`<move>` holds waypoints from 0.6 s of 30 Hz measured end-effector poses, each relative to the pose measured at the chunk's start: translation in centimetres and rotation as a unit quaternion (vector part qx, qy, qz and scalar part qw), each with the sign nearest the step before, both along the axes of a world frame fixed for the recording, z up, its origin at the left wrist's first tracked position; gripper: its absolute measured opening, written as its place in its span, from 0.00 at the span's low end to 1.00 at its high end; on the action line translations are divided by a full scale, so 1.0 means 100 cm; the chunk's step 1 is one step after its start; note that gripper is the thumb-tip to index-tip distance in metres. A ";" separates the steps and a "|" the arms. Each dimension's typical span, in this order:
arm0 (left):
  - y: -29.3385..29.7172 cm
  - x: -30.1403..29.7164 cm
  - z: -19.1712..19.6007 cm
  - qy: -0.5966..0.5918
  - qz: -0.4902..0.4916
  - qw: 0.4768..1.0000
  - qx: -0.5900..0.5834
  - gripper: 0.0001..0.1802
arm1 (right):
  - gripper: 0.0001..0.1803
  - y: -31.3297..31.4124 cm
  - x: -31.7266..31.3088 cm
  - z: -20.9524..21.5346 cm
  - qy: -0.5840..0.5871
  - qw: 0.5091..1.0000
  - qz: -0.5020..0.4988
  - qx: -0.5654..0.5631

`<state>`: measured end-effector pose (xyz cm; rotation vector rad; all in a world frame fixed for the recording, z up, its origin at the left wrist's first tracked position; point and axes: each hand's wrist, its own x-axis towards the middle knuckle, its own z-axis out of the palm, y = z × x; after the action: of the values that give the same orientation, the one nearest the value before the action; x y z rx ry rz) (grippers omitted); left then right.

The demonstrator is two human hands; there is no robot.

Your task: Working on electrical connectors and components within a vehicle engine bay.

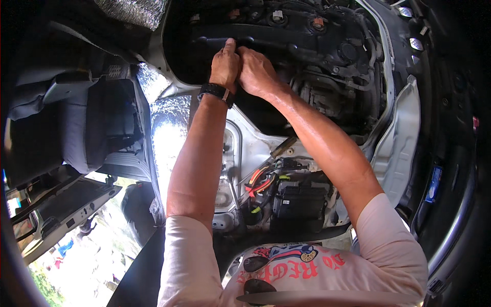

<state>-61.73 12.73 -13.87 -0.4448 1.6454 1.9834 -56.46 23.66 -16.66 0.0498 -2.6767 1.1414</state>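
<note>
Left hand [225,62] and right hand [257,69]: both pressing together on the black engine cover [286,38] at the bay's upper middle, each grip curling closed on its edge (fingertips hidden). Wristwatch [217,92] on left wrist. Black box [299,200] with red wires [260,180] lying below.

A black watch strap [217,92] is seen at the upper middle of the frame, over a black engine cover [286,36]. White painted body panels [399,148] are shown at the right. Red, orange and yellow wires [258,179] are seen at the lower middle, beside a black box [299,202]. A pale pink shirt [286,276] with red, blue and black print is shown at the bottom. A grey seat [76,123] is seen at the left, next to shiny silver foil [169,133]
</note>
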 end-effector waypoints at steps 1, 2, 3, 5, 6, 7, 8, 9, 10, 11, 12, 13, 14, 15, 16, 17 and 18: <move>0.002 0.002 -0.003 0.004 0.019 1.000 0.009 0.22 | 0.11 0.001 0.002 -0.001 0.013 1.000 0.002 -0.009; 0.003 0.004 -0.006 0.008 0.037 0.999 0.017 0.22 | 0.11 0.001 0.003 -0.002 0.026 0.999 0.005 -0.018; 0.003 0.003 -0.008 0.006 0.033 0.999 0.037 0.22 | 0.11 -0.001 0.002 -0.004 0.027 1.000 0.003 -0.016; -0.003 -0.002 -0.014 0.019 0.008 0.999 0.035 0.21 | 0.10 -0.006 0.000 -0.006 0.047 0.998 -0.032 0.028; -0.001 -0.001 -0.018 0.020 0.006 0.999 0.036 0.21 | 0.10 -0.006 0.001 -0.007 0.048 0.998 -0.034 0.029; 0.001 0.000 -0.019 0.026 0.012 0.999 0.024 0.25 | 0.09 -0.007 0.002 -0.008 0.056 0.997 -0.036 0.031; 0.003 0.001 -0.020 0.032 0.018 0.999 0.011 0.31 | 0.08 -0.007 0.002 -0.008 0.064 0.997 -0.039 0.033; 0.003 0.000 -0.021 0.035 0.016 0.999 0.011 0.31 | 0.08 -0.007 0.002 -0.009 0.066 0.996 -0.041 0.034; 0.002 -0.002 -0.025 0.063 0.003 0.997 -0.037 0.32 | 0.08 -0.006 0.001 -0.012 0.076 0.996 -0.035 0.029; 0.003 -0.003 -0.030 0.090 -0.010 0.992 -0.085 0.34 | 0.08 -0.005 0.002 -0.014 0.086 0.996 -0.029 0.025; 0.005 -0.002 -0.035 0.092 -0.012 0.992 -0.084 0.34 | 0.08 -0.003 0.004 -0.017 0.088 0.995 -0.031 0.027; 0.005 -0.004 -0.039 0.116 -0.014 0.988 -0.104 0.35 | 0.07 -0.002 0.003 -0.018 0.120 0.993 -0.009 0.005; 0.004 -0.005 -0.043 0.139 -0.016 0.982 -0.125 0.36 | 0.07 -0.001 0.002 -0.019 0.152 0.988 0.013 -0.017; 0.002 -0.006 -0.047 0.141 -0.017 0.982 -0.127 0.36 | 0.07 -0.003 0.002 -0.021 0.153 0.988 0.012 -0.019; -0.003 -0.009 -0.054 0.174 -0.017 0.976 -0.130 0.36 | 0.08 -0.008 0.002 -0.021 0.161 0.987 0.004 -0.017; -0.008 -0.009 -0.060 0.205 -0.018 0.970 -0.131 0.35 | 0.09 -0.011 0.004 -0.020 0.167 0.986 -0.005 -0.012; -0.015 -0.021 -0.062 0.209 -0.040 0.966 -0.149 0.36 | 0.09 -0.016 0.000 -0.017 0.166 0.986 -0.008 -0.015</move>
<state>-63.81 11.19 -20.04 -0.0589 2.1990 1.8635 -56.47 22.05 -18.41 0.1947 -2.3619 1.0613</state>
